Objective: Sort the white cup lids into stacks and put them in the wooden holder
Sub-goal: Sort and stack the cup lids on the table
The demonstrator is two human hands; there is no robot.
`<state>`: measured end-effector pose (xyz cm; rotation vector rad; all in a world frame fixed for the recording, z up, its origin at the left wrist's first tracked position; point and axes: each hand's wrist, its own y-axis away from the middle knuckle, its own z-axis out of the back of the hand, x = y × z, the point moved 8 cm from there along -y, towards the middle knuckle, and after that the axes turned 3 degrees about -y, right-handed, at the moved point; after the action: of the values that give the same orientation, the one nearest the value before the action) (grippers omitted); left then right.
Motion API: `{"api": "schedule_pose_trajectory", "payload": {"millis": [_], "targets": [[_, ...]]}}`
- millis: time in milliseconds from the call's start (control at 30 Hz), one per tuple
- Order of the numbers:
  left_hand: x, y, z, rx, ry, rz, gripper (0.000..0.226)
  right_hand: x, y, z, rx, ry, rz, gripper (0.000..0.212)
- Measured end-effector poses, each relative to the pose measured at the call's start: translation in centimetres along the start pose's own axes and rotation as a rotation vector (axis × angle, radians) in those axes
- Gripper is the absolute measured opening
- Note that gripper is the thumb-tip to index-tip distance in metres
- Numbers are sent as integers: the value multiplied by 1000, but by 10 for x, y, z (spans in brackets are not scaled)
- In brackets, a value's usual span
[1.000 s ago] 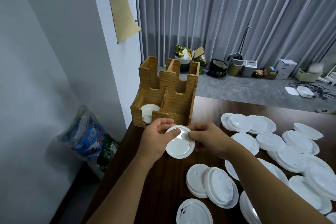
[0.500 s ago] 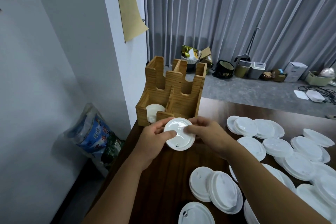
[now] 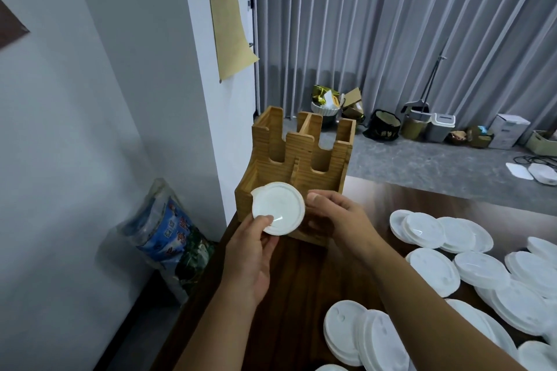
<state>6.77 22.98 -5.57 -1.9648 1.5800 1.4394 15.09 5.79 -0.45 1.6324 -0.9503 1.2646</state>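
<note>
A small white lid [image 3: 278, 208] hangs in front of the wooden holder [image 3: 304, 156] at the table's far left corner. My left hand [image 3: 250, 253] pinches the lid's lower edge with thumb on top. My right hand [image 3: 334, 217] is at the lid's right edge, thumb beside the rim; I cannot tell whether it touches. The lid covers the holder's front-left slot, hiding what lies inside. Several loose white lids [image 3: 434, 271] lie scattered over the dark wooden table [image 3: 289, 295] to the right and near me.
A grey wall and white pillar stand close on the left. A plastic bag [image 3: 168, 238] sits on the floor left of the table edge. Bins, boxes and a broom line the curtain at the back.
Both hands have carried the lid up and away from me, toward the holder's front-left slot. The lid now faces me more, and my view has tilted closer to the holder.
</note>
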Motion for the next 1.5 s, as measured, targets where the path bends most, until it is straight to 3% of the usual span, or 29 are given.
{"api": "schedule_pose_trajectory", "payload": {"millis": [133,267,367,567,800,967,1067,1133,1200,1233,1333,1500], "targets": [[-23,-24,3,-72,102,-42,18,-1,-9,-9,7,73,-34,39],[-23,-48,3,-220,115,-7,30,-10,-22,-20,16,201,-99,32],[-11,-62,3,-324,41,68,27,-26,-32,-21,-4,143,-172,55],[-4,-82,-1,-411,-64,166,41,-30,-34,-19,-25,108,-197,36],[-6,-81,-3,-339,-94,232,62,-27,-31,-18,-11,91,-166,37],[-15,-63,15,-234,-133,193,29,-27,-31,-13,-33,61,-162,33],[-41,-53,40,-296,-472,-56,11,-26,-30,-15,-27,55,-170,33],[-76,-44,36,-308,-864,-453,10,-25,-30,-16,-28,41,-168,33],[-98,-40,11,-152,-1176,-822,22,-25,-29,-17,-42,27,-176,35],[-100,-43,-1,-34,-1297,-899,30,-25,-30,-17,-48,23,-175,35],[-95,-63,-19,209,-1608,-818,50,-25,-30,-17,-46,24,-174,31],[-82,-83,-29,257,-1845,-693,43,-27,-33,-15,-44,11,-180,28]]}}
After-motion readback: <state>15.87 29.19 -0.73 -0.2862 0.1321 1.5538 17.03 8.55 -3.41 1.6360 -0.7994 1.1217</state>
